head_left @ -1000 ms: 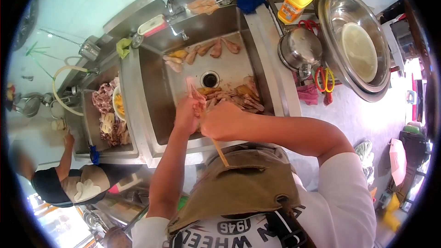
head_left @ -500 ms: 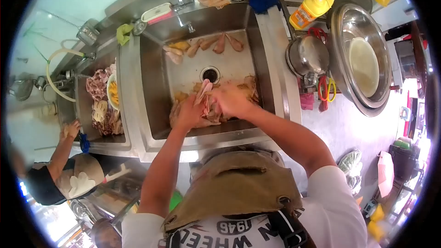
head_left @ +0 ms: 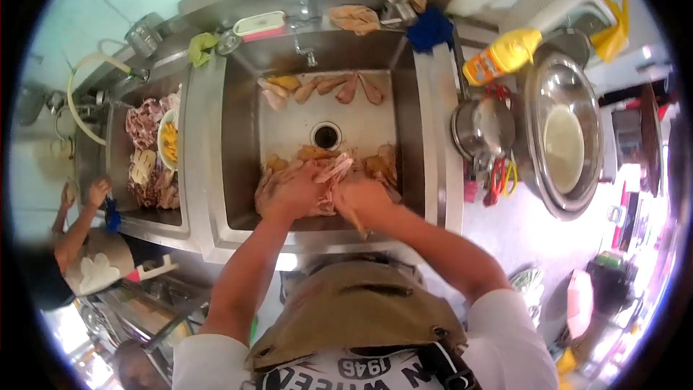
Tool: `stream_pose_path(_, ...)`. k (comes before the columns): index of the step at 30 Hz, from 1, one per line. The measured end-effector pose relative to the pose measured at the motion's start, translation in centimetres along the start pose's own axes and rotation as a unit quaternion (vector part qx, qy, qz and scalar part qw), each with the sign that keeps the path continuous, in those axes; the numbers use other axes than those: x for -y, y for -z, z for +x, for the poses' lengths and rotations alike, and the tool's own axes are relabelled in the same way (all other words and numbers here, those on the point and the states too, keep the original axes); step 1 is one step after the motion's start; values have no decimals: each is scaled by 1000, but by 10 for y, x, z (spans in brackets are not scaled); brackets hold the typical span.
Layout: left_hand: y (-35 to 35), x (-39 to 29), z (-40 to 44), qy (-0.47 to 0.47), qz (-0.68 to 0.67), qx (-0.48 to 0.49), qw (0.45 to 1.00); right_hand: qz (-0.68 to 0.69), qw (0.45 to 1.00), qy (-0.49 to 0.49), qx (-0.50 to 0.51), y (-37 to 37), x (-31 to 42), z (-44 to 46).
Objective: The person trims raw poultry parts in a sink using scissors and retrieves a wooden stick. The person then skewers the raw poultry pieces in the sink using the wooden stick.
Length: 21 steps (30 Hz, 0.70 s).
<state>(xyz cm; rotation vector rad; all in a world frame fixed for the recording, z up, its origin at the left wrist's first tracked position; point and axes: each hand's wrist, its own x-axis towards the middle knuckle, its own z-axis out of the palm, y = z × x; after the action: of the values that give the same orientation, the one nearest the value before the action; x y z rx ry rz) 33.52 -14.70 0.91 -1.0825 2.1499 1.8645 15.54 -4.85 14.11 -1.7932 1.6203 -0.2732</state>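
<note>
Raw chicken [head_left: 333,173] lies in the near part of a steel sink [head_left: 232,130], a pink piece of it standing up between my hands. My left hand [head_left: 297,191] is closed on the chicken from the left. My right hand [head_left: 367,201] grips the chicken from the right, its fingertips partly hidden. A narrow yellowish-brown piece [head_left: 354,221] sticks out below my right hand; what it is I cannot make out. More yellowish chicken pieces [head_left: 380,166] lie right of my hands. Several drumsticks [head_left: 348,89] rest along the sink's far side, beyond the drain [head_left: 325,135].
A second sink at left holds raw meat [head_left: 144,126] and a bowl of yellow pieces [head_left: 170,141]. Another person's hand [head_left: 99,191] is at its edge. A faucet [head_left: 303,3] stands behind my sink. At right are a yellow bottle [head_left: 502,56], a pot [head_left: 484,126] and large steel bowls [head_left: 538,166].
My hands have come nearer to me along with the chicken between them. The narrow yellowish-brown piece now shows below my right hand. The view has shifted slightly.
</note>
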Motion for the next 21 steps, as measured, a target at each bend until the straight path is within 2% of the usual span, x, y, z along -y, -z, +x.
stream_pose_path(2,-3,26,12,-26,67,20,997,15,1000,13,14,-3,12,-8)
stream_pose_path(3,-2,16,14,-14,139,47,989,11,999,16,-29,-16,1,-7)
stream_pose_path(5,4,-20,14,-6,209,54,977,-23,999,-20,-36,-40,-22,-1)
stream_pose_path(6,8,-46,7,-6,207,31,978,-42,998,-33,-43,-42,-30,6)
stream_pose_path(7,13,-57,6,0,202,7,979,-9,1000,16,20,-24,-19,7)
stream_pose_path(9,-2,-10,19,-49,108,-23,993,-68,997,-18,42,-38,-26,17)
stream_pose_path(10,-5,4,31,-52,120,-14,991,-102,993,-35,48,-48,-37,25)
stream_pose_path(11,-8,17,43,-56,131,-5,990,-43,998,-32,15,-64,-66,30)
stream_pose_path(12,-8,25,52,-31,199,28,979,7,998,-55,-15,-66,-68,33)
stream_pose_path(14,4,51,74,-57,223,-6,973,110,987,-99,-63,-74,-71,35)
stream_pose_path(15,12,69,84,-111,178,-70,975,158,979,-117,-52,-67,-69,34)
stream_pose_path(17,37,61,111,-79,149,-133,977,260,944,-192,-57,-51,-66,34)
stream_pose_path(18,68,41,130,8,168,-129,977,309,920,-231,-62,-48,-69,33)
stream_pose_path(19,73,66,171,25,200,-263,944,310,911,-261,-79,-55,-82,31)
stream_pose_path(21,78,82,205,31,165,-410,897,344,864,-357,-83,-47,-86,32)
